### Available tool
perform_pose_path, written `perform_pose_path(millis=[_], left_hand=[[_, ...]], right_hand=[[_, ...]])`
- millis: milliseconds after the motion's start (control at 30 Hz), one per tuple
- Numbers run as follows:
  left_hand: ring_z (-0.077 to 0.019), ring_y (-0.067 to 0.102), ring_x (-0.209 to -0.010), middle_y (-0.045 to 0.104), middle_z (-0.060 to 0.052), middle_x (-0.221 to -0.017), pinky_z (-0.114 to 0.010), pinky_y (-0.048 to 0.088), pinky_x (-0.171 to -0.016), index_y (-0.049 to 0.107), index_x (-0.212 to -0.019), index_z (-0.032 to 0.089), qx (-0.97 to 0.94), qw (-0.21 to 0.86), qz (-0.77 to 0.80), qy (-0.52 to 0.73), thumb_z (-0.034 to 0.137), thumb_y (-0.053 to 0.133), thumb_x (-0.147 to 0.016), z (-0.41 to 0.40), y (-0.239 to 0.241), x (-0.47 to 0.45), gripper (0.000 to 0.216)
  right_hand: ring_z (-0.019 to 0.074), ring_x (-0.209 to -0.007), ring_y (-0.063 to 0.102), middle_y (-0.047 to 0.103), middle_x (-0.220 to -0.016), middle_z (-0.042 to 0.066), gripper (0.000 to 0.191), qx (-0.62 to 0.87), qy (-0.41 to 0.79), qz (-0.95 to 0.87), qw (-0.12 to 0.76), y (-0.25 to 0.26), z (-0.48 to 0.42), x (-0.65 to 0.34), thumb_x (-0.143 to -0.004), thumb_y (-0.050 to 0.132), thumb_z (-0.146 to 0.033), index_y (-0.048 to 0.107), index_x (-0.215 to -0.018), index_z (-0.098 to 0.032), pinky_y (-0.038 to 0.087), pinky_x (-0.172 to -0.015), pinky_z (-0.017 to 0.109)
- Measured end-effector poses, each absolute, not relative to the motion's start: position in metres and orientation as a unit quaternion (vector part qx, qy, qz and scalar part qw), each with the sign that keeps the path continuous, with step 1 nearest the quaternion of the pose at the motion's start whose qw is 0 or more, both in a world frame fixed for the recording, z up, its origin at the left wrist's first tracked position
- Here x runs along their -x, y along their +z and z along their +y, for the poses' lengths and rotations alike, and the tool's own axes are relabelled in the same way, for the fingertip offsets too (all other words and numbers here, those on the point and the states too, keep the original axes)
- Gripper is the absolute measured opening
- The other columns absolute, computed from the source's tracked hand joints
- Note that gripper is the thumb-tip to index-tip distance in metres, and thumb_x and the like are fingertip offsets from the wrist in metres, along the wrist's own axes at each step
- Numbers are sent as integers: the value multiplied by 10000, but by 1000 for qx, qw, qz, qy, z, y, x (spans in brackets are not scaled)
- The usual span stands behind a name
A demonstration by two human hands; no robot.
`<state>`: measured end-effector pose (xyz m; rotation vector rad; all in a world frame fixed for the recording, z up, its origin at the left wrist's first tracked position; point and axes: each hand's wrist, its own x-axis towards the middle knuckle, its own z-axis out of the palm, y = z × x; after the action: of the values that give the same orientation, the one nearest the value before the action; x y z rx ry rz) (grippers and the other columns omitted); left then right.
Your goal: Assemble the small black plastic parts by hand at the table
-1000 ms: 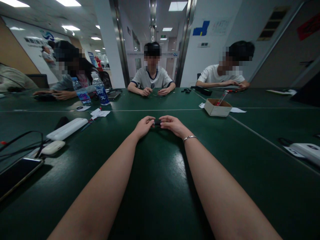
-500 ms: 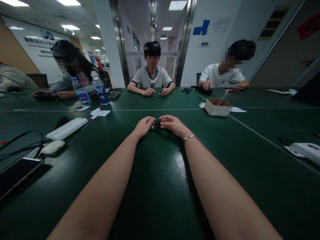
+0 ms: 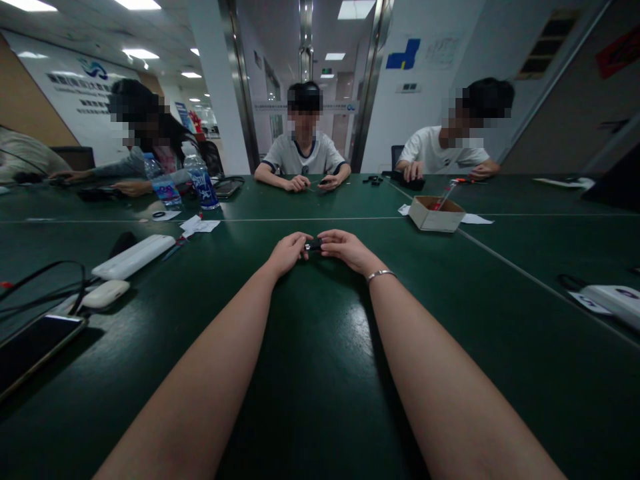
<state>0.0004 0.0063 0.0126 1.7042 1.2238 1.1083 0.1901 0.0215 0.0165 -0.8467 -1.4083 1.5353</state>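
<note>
A small black object (image 3: 315, 245) with a shiny metallic spot at its left end is held between my two hands, just above the dark green table (image 3: 310, 360). Its exact kind is too small to make out. My left hand (image 3: 290, 253) pinches the left end, thumb and fingers closed. From the other side, my right hand (image 3: 345, 249) grips the right end with thumb below and fingers on top. The fingers cover both ends in part. A silver bracelet (image 3: 381, 275) circles my right wrist.
Left of my arms lie a white power bank (image 3: 135, 258), a white earbud case (image 3: 106, 294), cables and a phone (image 3: 40, 347). Two water bottles (image 3: 203, 183) stand farther back. An open box (image 3: 436, 217) sits at the right. Several people work around the table.
The metallic spot at the black object's left end now shows brightly; both my hands stay in place. At the far left, a co-worker's hand has moved away from a dark object.
</note>
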Motion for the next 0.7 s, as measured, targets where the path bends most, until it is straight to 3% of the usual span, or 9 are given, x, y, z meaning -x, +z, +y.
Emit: perform_pose_path(millis=[133, 333, 433, 567, 700], left_hand=[[-113, 513, -597, 613, -14, -718, -230, 405, -589, 650, -1031, 141, -667, 363, 476, 443, 272, 540, -836, 6, 13, 0, 260], [-124, 514, -595, 585, -9, -655, -234, 392, -574, 656, -1023, 136, -672, 359, 482, 433, 312, 472, -881, 7, 12, 0, 292], [-113, 504, -603, 600, -4, -719, -231, 395, -590, 652, -1034, 146, -661, 364, 484, 443, 224, 535, -812, 6, 13, 0, 263], [-127, 500, -584, 575, -5, -636, -240, 391, -583, 650, -1047, 137, -667, 368, 487, 427, 256, 447, -877, 6, 13, 0, 290], [-118, 520, -619, 602, -10, -724, -236, 407, -611, 656, -1038, 151, -664, 360, 485, 441, 241, 544, -827, 6, 12, 0, 255]], right_hand=[[126, -772, 651, 657, -865, 29, 252, 336, 617, -562, 437, 16, 22, -190, -752, 675, 20, 678, -928, -160, 582, -669, 171], [138, -788, 649, 658, -893, 38, 257, 337, 613, -569, 432, 15, 23, -191, -757, 695, 10, 677, -945, -165, 593, -736, 219], [133, -771, 650, 655, -886, 34, 257, 338, 615, -565, 434, 15, 23, -191, -763, 683, 22, 680, -939, -166, 592, -716, 208], [133, -782, 654, 659, -886, 41, 254, 337, 617, -560, 438, 16, 21, -190, -774, 652, 43, 678, -929, -155, 581, -687, 181], [124, -762, 653, 656, -866, 32, 255, 340, 618, -555, 440, 17, 20, -189, -779, 643, 52, 676, -925, -154, 577, -667, 169]])
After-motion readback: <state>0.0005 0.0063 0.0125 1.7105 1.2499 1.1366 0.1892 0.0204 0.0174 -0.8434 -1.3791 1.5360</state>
